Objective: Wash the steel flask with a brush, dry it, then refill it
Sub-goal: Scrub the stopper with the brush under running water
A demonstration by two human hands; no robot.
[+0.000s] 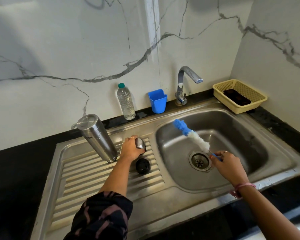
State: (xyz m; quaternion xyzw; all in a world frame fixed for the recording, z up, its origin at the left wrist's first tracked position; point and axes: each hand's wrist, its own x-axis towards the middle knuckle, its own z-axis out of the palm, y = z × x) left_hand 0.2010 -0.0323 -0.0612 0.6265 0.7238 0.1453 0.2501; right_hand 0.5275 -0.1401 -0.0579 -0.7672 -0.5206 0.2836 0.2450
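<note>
The steel flask (96,137) stands upside down on the ribbed drainboard (97,181), its base up. My left hand (131,149) rests just right of it, closed over the flask's steel cap (140,143). A black inner stopper (143,166) lies on the ribs in front of that hand. My right hand (227,166) holds the thin handle of a blue and white bottle brush (191,135) over the sink basin (241,135), bristles pointing up and left. The drain (200,161) lies just left of the right hand.
A chrome tap (184,84) rises behind the basin. Against the marble wall stand a blue plastic holder (157,101) and a clear water bottle (126,102) with a green cap. A beige mesh basket (239,96) sits on the black counter at the back right.
</note>
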